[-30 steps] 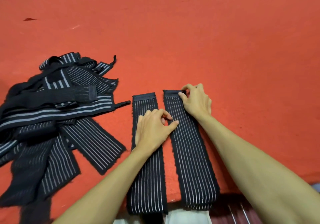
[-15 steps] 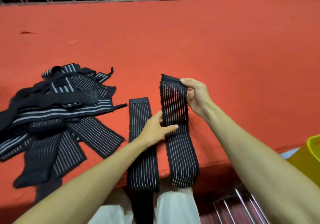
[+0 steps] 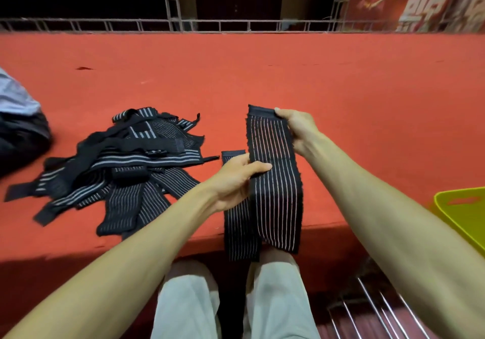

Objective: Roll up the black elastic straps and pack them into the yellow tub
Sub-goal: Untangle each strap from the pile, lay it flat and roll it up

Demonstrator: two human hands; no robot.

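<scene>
Nearest to me, two pale trouser knees [image 3: 231,299] sit below the edge of a red carpeted platform [image 3: 341,89]. Just above them, both bare forearms reach forward. My left hand [image 3: 236,178] pinches the left edge of a black strap [image 3: 273,181] with thin pale stripes, thumb lying across its front. My right hand [image 3: 296,131] grips the strap's far top corner beside its plain hemmed end, holding that end lifted off the carpet while the near end droops over the platform edge. A second strap [image 3: 240,228] lies flat just to its left, also hanging over the edge. At the right edge, near me, a corner of the yellow tub [image 3: 462,212] shows, off the platform.

Farther left lies a loose pile [image 3: 123,163] of more straps, tangled. Beyond, bare carpet runs to a metal railing [image 3: 236,24].

I judge the strap light, soft and floppy, with a grippy knit. It should roll best started from the stiffer hemmed end, pinched at both edges to keep the coil straight.
</scene>
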